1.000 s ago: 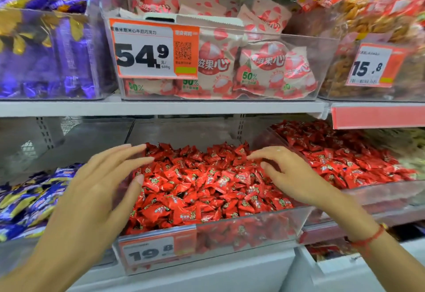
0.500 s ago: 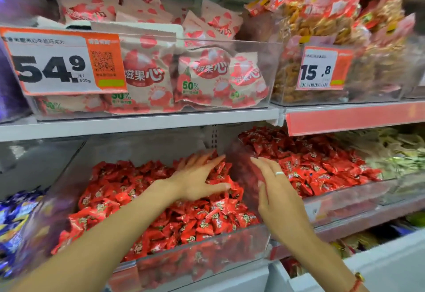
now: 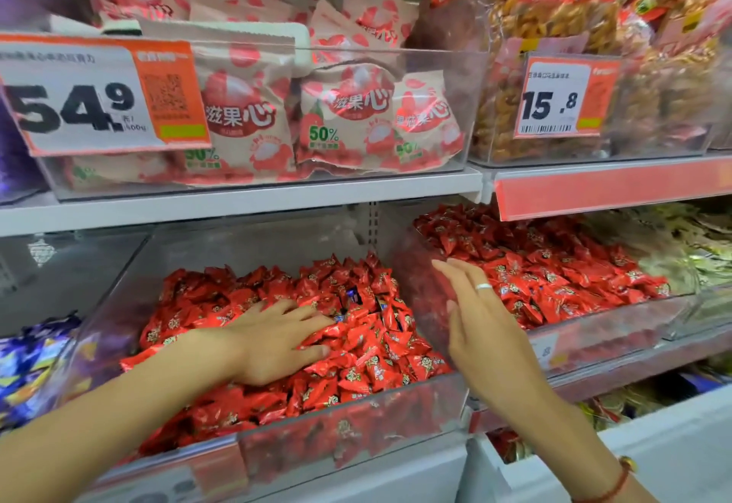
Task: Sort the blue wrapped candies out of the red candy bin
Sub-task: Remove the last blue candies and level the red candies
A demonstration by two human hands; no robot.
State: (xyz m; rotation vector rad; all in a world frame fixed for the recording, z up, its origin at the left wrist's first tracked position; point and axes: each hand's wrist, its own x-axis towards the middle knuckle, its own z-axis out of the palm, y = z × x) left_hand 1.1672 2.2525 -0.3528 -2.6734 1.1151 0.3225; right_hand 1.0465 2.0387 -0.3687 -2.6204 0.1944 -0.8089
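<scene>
Pressing flat into the red candy bin (image 3: 356, 415) with the left hand (image 3: 273, 340), fingers spread over red wrappers. Lying just beyond those fingertips, up and right: blue wrapped candies (image 3: 353, 295), half-buried, long axis unclear. Hovering farther right over the bin's edge, the right hand (image 3: 481, 328), fingers straight, loosely together, holding nothing.

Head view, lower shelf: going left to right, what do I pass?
Blue candies → left hand flat on the red candy bin → right hand → second red bin → pale candies.
</scene>
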